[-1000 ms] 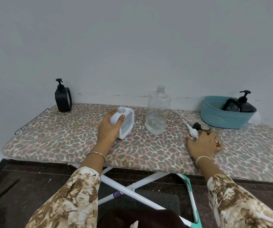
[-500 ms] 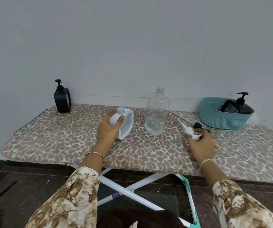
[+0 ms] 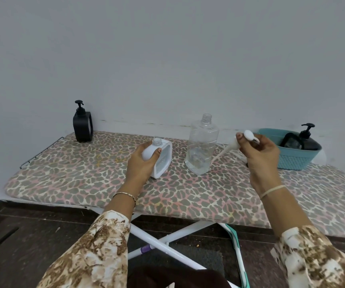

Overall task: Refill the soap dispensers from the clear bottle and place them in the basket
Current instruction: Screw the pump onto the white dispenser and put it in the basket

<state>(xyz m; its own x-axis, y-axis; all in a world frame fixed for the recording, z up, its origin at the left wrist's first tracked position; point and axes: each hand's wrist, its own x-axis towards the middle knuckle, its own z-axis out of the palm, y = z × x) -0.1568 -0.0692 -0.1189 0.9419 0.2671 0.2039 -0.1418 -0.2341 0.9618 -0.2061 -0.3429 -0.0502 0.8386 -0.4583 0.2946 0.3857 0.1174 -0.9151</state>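
Two hands, head view: left hand (image 3: 141, 165) grips white dispenser (image 3: 163, 161), neck open, on board (image 3: 84, 173); right hand (image 3: 260, 154) pinches its pump (image 3: 249, 135) aloft.
Clear bottle (image 3: 201, 146): uncapped, between them.
Basket (image 3: 292, 161): far right.
Risk: we fear the dangling tube (image 3: 223, 151) clips the bottle or misses the neck.

Clear plastic bottle (image 3: 201, 146), woven-look plastic basket (image 3: 292, 161), patterned cloth board cover (image 3: 84, 175).

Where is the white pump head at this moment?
In the head view, the white pump is right of centre, held up in the right hand, between the clear bottle and the basket.
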